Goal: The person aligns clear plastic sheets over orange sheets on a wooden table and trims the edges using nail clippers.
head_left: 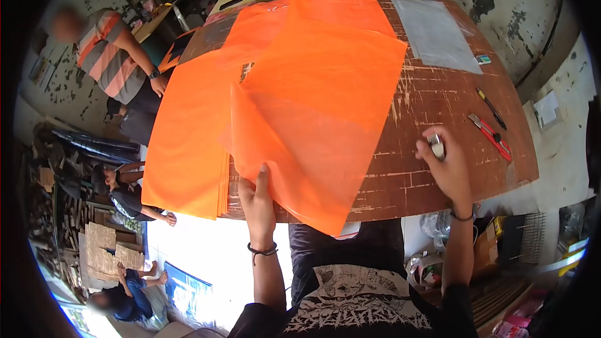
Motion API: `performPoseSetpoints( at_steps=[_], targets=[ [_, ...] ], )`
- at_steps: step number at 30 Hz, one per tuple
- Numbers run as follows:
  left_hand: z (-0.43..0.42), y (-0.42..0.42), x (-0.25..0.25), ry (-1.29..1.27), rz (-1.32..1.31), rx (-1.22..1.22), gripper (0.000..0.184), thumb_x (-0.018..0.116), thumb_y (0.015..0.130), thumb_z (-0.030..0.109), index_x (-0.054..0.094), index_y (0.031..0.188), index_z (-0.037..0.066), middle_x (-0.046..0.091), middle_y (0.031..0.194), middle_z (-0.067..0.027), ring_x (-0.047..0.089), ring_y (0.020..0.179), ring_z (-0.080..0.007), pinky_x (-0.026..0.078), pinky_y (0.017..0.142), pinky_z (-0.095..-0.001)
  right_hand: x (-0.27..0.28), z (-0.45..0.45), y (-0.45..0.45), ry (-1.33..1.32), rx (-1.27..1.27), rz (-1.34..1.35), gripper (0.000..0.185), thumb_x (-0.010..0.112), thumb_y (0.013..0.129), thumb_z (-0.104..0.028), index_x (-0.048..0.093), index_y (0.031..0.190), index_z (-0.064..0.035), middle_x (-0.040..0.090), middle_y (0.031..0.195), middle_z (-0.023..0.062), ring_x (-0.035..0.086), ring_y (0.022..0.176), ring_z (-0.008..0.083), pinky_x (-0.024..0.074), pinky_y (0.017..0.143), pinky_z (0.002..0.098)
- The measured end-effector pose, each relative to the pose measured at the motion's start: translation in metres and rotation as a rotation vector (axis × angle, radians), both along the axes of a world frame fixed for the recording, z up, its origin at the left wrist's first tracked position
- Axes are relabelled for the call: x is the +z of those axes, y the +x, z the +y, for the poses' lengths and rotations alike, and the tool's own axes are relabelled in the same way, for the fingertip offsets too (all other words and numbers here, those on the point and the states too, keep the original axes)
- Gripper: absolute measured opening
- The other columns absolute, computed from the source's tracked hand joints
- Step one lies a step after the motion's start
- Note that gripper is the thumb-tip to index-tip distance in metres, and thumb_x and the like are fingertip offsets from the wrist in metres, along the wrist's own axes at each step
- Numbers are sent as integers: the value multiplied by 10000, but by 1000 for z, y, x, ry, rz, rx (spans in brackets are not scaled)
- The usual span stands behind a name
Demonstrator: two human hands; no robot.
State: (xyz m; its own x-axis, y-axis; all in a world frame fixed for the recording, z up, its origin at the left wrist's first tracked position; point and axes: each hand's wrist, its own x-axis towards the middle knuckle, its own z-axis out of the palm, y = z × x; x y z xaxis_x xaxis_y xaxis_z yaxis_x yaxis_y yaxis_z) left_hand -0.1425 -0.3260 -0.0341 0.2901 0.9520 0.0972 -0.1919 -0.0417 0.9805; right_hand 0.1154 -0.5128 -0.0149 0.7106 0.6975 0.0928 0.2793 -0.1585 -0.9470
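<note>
A large orange sheet (pixel 319 81) lies over the brown table, its near left edge lifted and curled. My left hand (pixel 258 203) pinches that edge between thumb and fingers at the table's front. To the left is a stack of orange sheets (pixel 188 131), partly under the lifted one. My right hand (pixel 447 166) is raised over the right part of the table, its fingers curled round a small whitish object (pixel 437 146), too small to make out fully. It does not touch the orange sheet.
On the scratched table (pixel 413 181), a red cutter (pixel 490 138), a pen-like tool (pixel 491 107) and a translucent sheet (pixel 435 31) lie at the right. A standing person (pixel 116 56) is at the left edge. Other people sit on the floor at lower left.
</note>
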Motion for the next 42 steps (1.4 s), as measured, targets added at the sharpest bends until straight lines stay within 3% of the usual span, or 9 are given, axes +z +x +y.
performPoseSetpoints(
  at_steps=[2, 11, 21, 24, 26, 27, 29, 31, 42],
  targets=[
    [0, -9, 0, -3, 52, -15, 321, 519, 944, 162, 473, 1194, -34, 599, 1105, -94, 571, 1005, -148, 453, 857, -279, 7, 34, 25, -56, 50, -456, 258, 679, 842, -186, 531, 976, -24, 597, 775, 100, 609, 693, 167, 465, 613, 296],
    [-26, -26, -3, -206, -60, -54, 296, 485, 944, 123, 468, 1205, -18, 574, 1122, -90, 571, 1005, -147, 484, 815, -275, -12, 170, 161, -385, -94, -762, 522, 732, 735, -437, 495, 981, -42, 624, 917, 146, 614, 893, 315, 484, 724, 400],
    [-5, -23, -5, -228, -35, -192, 295, 476, 938, 113, 489, 1188, -43, 559, 1155, -106, 570, 1011, -161, 478, 836, -287, -5, 166, 184, -340, -135, -794, 277, 646, 817, -189, 489, 1004, -57, 647, 869, 176, 641, 857, 370, 492, 742, 420],
    [3, -11, 5, -186, -137, -20, 304, 486, 936, 127, 487, 1188, -44, 562, 1150, -113, 578, 994, -174, 460, 856, -284, 3, 116, 175, -3, -254, -686, 298, 646, 809, -155, 471, 1014, -29, 621, 840, 179, 642, 764, 300, 482, 680, 368],
    [12, -11, 6, -276, -137, 55, 329, 504, 931, 138, 464, 1205, -41, 565, 1144, -129, 585, 997, -185, 476, 849, -299, 16, 55, 152, -37, -372, -654, 285, 653, 814, -147, 488, 1017, -35, 589, 803, 115, 580, 695, 215, 469, 653, 337],
    [12, -10, 11, -218, -141, -11, 370, 516, 924, 130, 420, 1240, -39, 559, 1161, -146, 582, 1019, -189, 482, 848, -314, 32, 25, 122, 6, -425, -415, 233, 650, 826, -141, 512, 985, -42, 553, 784, 44, 512, 691, 154, 456, 651, 307],
    [4, -13, 12, -109, -84, -156, 538, 530, 905, 41, 255, 1364, -17, 582, 1149, -182, 608, 998, -177, 513, 787, -308, 12, -48, 133, 72, -505, -773, 251, 641, 851, -146, 489, 1025, -48, 548, 840, 19, 486, 665, 68, 420, 562, 217],
    [-7, -17, 8, -95, 30, -267, 581, 518, 897, -1, 213, 1391, -2, 604, 1116, -179, 623, 948, -163, 512, 751, -276, 5, -106, 111, 7, -708, -183, 297, 652, 864, -182, 472, 1066, -61, 550, 868, 27, 479, 657, 45, 391, 539, 182],
    [-38, -20, -1, 28, 285, -291, 498, 480, 903, -34, 304, 1367, 6, 638, 918, -90, 592, 677, -70, 444, 528, -185, -17, -156, -6, 198, -963, -215, 429, 508, 952, -383, 406, 1200, -48, 541, 817, 38, 456, 524, 67, 341, 456, 172]
  ],
)
